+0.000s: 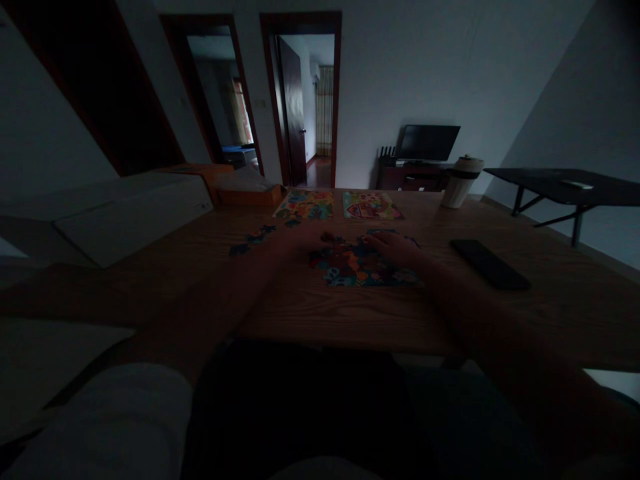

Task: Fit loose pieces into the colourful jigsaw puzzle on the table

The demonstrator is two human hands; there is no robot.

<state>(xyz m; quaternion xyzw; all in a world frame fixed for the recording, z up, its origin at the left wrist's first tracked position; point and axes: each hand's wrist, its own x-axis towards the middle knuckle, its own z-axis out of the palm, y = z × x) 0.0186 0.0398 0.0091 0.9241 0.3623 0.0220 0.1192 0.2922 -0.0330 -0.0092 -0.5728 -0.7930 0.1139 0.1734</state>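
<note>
The wooden table (350, 320) fills the mid of the view & serves as landmark; the room is dim, so detail is poor. On its far-left corner sits a big white box (135, 213), w/ an orange box (247, 193) just beside it toward the table's mid, prob. pushed back to leave working room. Beyond the table's far-right corner stands a dark side table (565, 183), well apart. At the table's far edge lie two finished colourful puzzle boards (305, 204) and (373, 205), side by side, parked out of the way. A black phone (489, 264) lies flat on the table's right part, near the right forearm. A lidded cup (463, 180) stands upright at the far edge, right of the boards. At table centre, close to the person, lies the puzzle in progress (363, 267), flat, so both hands reach it. Loose dark pieces (253, 240) lie scattered left of it, within reach. The left hand (300, 243) rests at the puzzle's upper-left edge; cannot tell whether it pinches a piece, too dark. The right hand (395, 247) lies palm down on the puzzle's top edge, fingers seemingly laid flat & loosely together.
</note>
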